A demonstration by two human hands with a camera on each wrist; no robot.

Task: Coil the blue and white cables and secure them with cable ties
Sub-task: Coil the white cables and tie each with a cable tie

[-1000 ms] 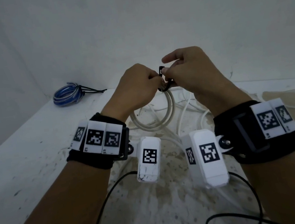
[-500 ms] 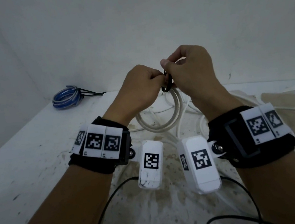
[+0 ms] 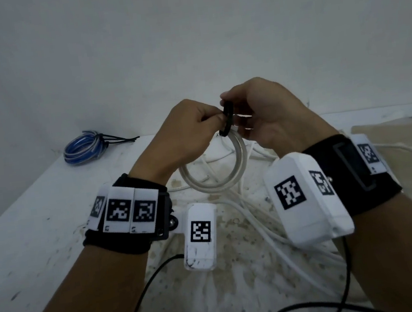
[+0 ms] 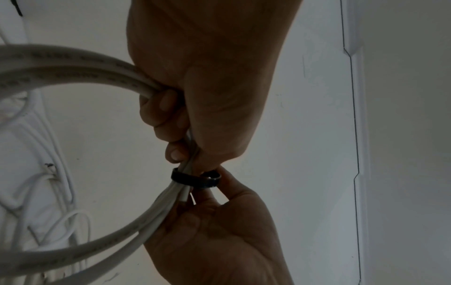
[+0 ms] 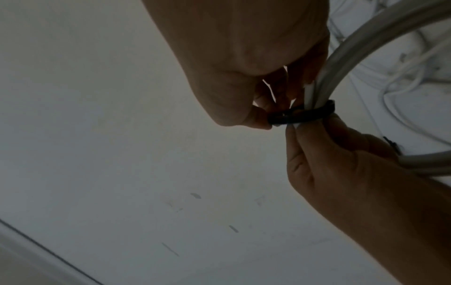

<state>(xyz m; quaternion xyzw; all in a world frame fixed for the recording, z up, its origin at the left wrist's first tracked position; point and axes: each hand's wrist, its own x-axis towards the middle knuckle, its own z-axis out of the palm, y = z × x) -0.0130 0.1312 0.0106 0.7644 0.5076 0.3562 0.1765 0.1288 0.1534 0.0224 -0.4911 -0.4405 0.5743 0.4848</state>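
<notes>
Both hands are raised above the surface (image 3: 40, 228), meeting at the 12 o'clock point of the white cable coil (image 3: 213, 181). The left hand (image 3: 184, 135) is closed in a fist around the bundled turns of the coil; the fingers (image 4: 168, 108) curl over the strands. The right hand (image 3: 270, 114) pinches the black cable tie (image 3: 227, 119) between thumb and fingertips. The tie forms a loop around the bundled strands, just beside the left thumb. The coil hangs down from the grip toward 6 o'clock. Loose white cable (image 3: 265, 226) lies spread on the surface beneath. The blue cable coil (image 3: 82, 150), bound with black ties, rests on the surface at 10 o'clock, well apart from the hands.
</notes>
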